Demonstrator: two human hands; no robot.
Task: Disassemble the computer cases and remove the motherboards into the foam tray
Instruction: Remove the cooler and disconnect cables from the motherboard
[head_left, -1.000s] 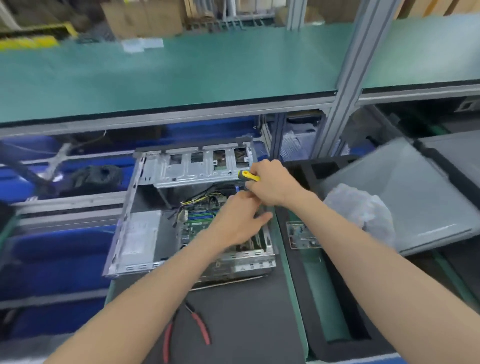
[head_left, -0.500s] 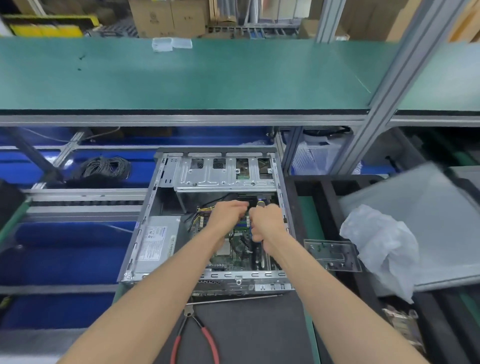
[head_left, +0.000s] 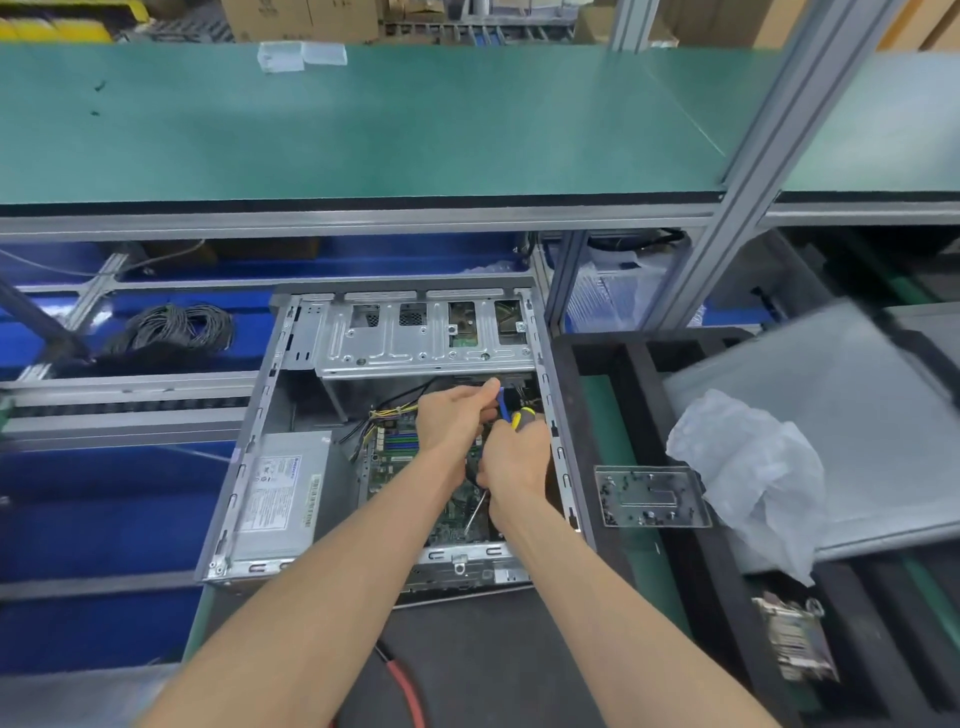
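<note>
Motherboard (head_left: 415, 467) sits inside open case (head_left: 291, 395); my left hand (head_left: 452, 415) pinches a blue cable (head_left: 503, 405), right hand (head_left: 514, 462) fingers grip the screwdriver (head_left: 522, 417).

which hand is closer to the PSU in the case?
Left. The left hand is inside the case, right of and above the power supply, gripping a blue cable. The right hand sits further right, near the case's right wall, holding the screwdriver.

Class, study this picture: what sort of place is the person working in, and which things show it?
Probably an electronics disassembly line in a factory. An opened computer case lies on a bench with green anti-static matting, a black foam tray beside it, and cardboard boxes stacked behind.
</note>
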